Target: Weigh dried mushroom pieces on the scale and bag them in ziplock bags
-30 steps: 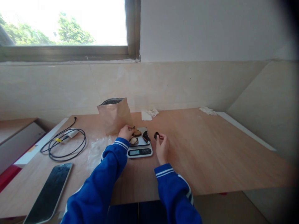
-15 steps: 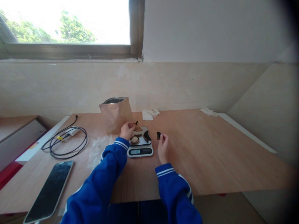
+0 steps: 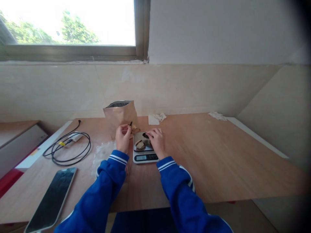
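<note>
A small digital scale point(image 3: 146, 158) stands on the table before me. On its plate lies a pale, dark-edged dried slice point(image 3: 140, 145). My left hand point(image 3: 123, 137), just left of the plate, pinches a thin tan-brown dried piece point(image 3: 135, 129) with a dark tip. Over the plate's right side, my right hand point(image 3: 157, 141) has its fingers closed on a dark dried piece point(image 3: 145, 135). That hand covers most of what lies on the right of the plate. Behind my left hand an open brown paper pouch point(image 3: 119, 118) stands upright.
A crumpled clear plastic bag point(image 3: 103, 153) lies left of the scale. Further left are a coiled black cable point(image 3: 88, 149), a white adapter point(image 3: 75, 136) and a phone point(image 3: 52, 199). Crumpled tissue point(image 3: 159, 117) sits at the back, with more tissue point(image 3: 217, 116) far right.
My left hand has moved left, off the scale, with the tan-brown piece. My right hand has come left from beside the scale to over its plate, bringing the dark piece.
</note>
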The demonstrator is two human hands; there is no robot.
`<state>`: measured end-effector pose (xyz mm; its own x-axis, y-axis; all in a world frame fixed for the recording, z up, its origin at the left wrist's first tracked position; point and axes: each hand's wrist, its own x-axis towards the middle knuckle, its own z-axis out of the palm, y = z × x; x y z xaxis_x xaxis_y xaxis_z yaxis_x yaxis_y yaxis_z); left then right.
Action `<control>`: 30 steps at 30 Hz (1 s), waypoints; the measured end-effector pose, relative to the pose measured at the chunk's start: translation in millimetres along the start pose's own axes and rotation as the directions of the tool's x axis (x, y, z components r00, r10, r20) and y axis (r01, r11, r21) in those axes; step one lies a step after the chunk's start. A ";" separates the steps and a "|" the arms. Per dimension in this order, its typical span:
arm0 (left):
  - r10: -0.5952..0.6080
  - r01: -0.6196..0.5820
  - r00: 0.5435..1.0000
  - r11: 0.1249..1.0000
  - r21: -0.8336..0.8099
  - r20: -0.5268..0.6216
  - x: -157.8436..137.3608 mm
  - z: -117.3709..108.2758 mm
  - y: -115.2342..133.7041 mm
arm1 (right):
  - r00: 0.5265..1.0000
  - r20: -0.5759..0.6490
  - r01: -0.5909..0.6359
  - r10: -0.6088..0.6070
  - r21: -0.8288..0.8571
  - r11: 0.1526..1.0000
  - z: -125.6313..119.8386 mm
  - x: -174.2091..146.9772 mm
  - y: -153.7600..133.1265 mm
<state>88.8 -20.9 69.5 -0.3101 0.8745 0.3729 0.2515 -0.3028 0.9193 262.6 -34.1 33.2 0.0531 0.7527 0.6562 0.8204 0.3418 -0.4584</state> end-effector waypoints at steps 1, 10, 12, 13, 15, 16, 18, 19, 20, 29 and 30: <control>-0.003 0.003 1.000 1.000 -0.007 0.009 0.1 -1.6 0.5 | 0.999 0.040 0.010 -0.009 -0.019 1.000 2.9 2.3 -0.3; -0.042 0.054 0.992 0.994 -0.095 0.123 -1.0 -1.4 4.2 | 0.993 0.071 -0.113 0.094 0.320 0.941 -14.9 -2.6 -3.4; -0.038 0.066 0.979 0.989 -0.134 0.198 -5.9 5.7 6.5 | 0.988 0.104 -0.151 0.112 0.553 0.819 -22.6 -3.8 -8.0; -0.024 0.060 0.971 0.988 -0.145 0.239 -8.3 9.2 7.8 | 0.981 0.144 -0.191 0.128 0.639 0.745 -25.0 -4.4 -9.9; 0.022 0.023 0.951 0.989 -0.143 0.309 -12.7 14.8 10.6 | 0.960 0.221 -0.280 0.172 0.725 0.629 -27.0 -5.9 -12.4; 0.047 0.000 0.941 0.990 -0.138 0.336 -14.5 16.7 12.2 | 0.952 0.243 -0.306 0.187 0.738 0.601 -26.9 -6.7 -12.9; 0.078 -0.025 0.918 0.990 -0.140 0.389 -17.4 18.5 15.7 | 0.952 0.235 -0.305 0.194 0.742 0.597 -26.0 -7.8 -12.3; 0.082 -0.021 0.904 0.989 -0.147 0.420 -18.4 18.6 17.5 | 0.956 0.219 -0.292 0.193 0.738 0.608 -25.6 -8.1 -11.0; 0.080 -0.011 0.887 0.988 -0.153 0.454 -19.0 18.1 19.6 | 0.960 0.201 -0.278 0.193 0.732 0.622 -25.5 -8.2 -8.7; 0.358 -0.412 0.876 0.904 0.115 0.324 23.5 -12.6 69.5 | 0.871 -0.088 -0.351 0.483 0.576 0.738 -22.6 -38.4 72.3; 0.418 -0.460 0.878 0.872 0.168 0.234 34.2 -17.2 76.1 | 0.861 -0.095 -0.376 0.499 0.542 0.751 -21.7 -46.0 82.6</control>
<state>81.5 -20.5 154.4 0.0474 0.7294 0.6825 0.5157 -0.6030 0.6087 340.3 -52.7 -21.8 0.5094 0.7656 0.3930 0.2880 0.2787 -0.9162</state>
